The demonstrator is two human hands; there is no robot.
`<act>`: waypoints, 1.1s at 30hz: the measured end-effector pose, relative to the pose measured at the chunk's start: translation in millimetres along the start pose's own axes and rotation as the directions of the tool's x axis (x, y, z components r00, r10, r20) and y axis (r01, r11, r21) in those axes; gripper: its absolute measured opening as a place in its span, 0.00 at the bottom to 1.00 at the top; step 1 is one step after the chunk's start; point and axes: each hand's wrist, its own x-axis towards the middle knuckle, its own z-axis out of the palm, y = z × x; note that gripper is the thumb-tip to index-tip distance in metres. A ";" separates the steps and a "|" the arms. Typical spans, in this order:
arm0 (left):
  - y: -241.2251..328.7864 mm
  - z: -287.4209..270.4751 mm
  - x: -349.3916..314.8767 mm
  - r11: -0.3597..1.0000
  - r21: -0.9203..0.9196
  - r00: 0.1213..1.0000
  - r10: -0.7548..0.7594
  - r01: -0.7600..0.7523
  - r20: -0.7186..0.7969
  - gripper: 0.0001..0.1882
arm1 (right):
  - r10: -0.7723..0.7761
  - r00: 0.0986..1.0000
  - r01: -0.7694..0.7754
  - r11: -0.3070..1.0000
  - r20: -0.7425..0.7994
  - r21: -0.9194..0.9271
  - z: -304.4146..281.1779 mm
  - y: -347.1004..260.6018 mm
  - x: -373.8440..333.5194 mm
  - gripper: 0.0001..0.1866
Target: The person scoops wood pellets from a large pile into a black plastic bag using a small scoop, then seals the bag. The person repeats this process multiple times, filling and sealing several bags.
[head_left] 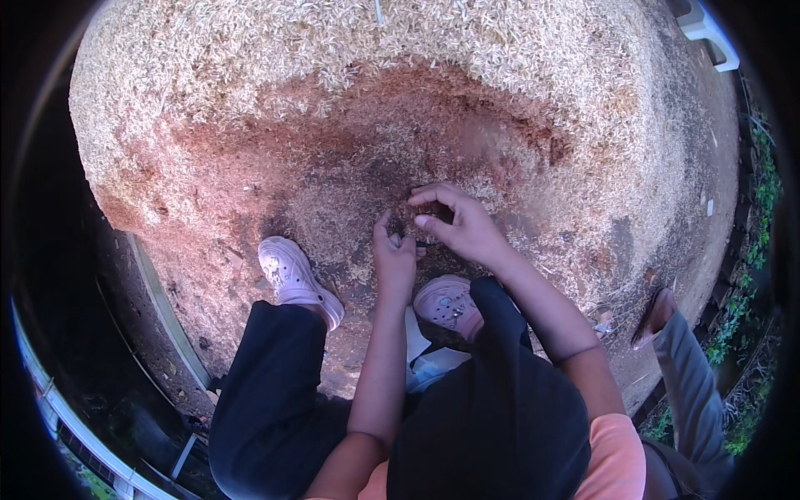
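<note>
My left hand is low over the ground between my feet, index finger raised and the other fingers curled in. A dark patch shows by its fingertips; whether it is a held thing or soil, I cannot make out. Just to the right, my right hand has thumb and index finger apart in a C shape, with nothing clear between them. The fingertips of both hands are close together but apart. Below and around them lies dark soil mixed with pale husks.
A thick heap of pale husks spreads across the far side, with reddish soil before it. My pink clogs stand on either side of my left hand. Another person's foot is at the right. A white plastic piece stands far right.
</note>
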 end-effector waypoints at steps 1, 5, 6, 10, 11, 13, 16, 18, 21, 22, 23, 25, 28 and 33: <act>0.1 -0.2 -0.6 1.000 0.005 1.000 -0.003 0.003 0.002 0.30 | 0.063 0.998 -0.062 0.998 -0.017 0.031 -2.7 -0.9 -0.9 0.14; -0.8 0.1 -1.9 1.000 0.016 1.000 0.017 -0.017 0.013 0.30 | -0.024 0.981 -0.064 0.896 -0.191 -0.440 -20.3 -0.1 -4.5 0.20; -1.3 0.4 -2.0 0.999 0.036 1.000 0.013 -0.014 0.012 0.30 | 0.061 0.979 -0.153 0.851 -0.195 -0.502 -19.2 2.0 -4.8 0.22; -2.2 0.5 -0.3 0.999 0.052 0.999 0.011 -0.014 0.051 0.31 | 0.453 0.882 -0.434 0.671 -0.132 -0.601 -9.0 18.6 -0.1 0.31; -1.9 -0.1 0.5 0.998 0.058 0.998 -0.014 0.011 0.057 0.32 | 0.585 0.807 -0.507 0.621 -0.076 -0.598 -6.9 23.0 1.4 0.32; -0.8 -2.0 0.8 1.000 0.010 0.999 -0.003 0.002 0.049 0.33 | 0.466 0.885 -0.394 0.762 0.013 -0.513 -5.6 28.3 -1.0 0.30; 2.7 -8.5 -0.4 0.996 0.069 0.998 -0.059 0.059 -0.005 0.33 | 0.398 0.916 -0.338 0.828 0.045 -0.448 -6.5 30.1 -3.5 0.27; 3.4 -8.3 -1.5 0.982 0.155 0.994 -0.100 0.104 -0.033 0.33 | 0.386 0.922 -0.336 0.829 0.023 -0.448 -8.3 28.2 -4.7 0.24; 4.6 -5.7 -2.1 0.951 0.285 0.992 -0.116 0.124 -0.044 0.32 | 0.376 0.926 -0.339 0.806 -0.023 -0.485 -7.2 24.7 -1.3 0.20; 4.4 -5.2 -3.4 0.941 0.316 0.993 -0.111 0.117 -0.038 0.32 | 0.398 0.917 -0.357 0.780 -0.033 -0.514 -6.5 23.6 -0.9 0.20; 4.1 -3.8 -4.4 0.928 0.353 0.993 -0.113 0.120 -0.039 0.31 | 0.395 0.917 -0.358 0.766 -0.048 -0.534 -6.4 22.9 -0.7 0.20; 2.7 -1.6 -4.8 0.933 0.341 0.994 -0.101 0.111 -0.048 0.31 | 0.380 0.923 -0.347 0.751 -0.062 -0.561 -5.0 22.9 -0.2 0.19; -1.1 -3.6 -3.8 0.928 0.354 0.993 -0.103 0.115 -0.052 0.32 | 0.400 0.914 -0.364 0.745 -0.063 -0.558 -4.0 24.7 -2.9 0.20; -10.2 -0.5 2.1 0.971 0.210 0.993 -0.110 0.116 -0.040 0.32 | 0.367 0.928 -0.369 0.879 -0.066 -0.301 -15.5 33.2 -13.7 0.22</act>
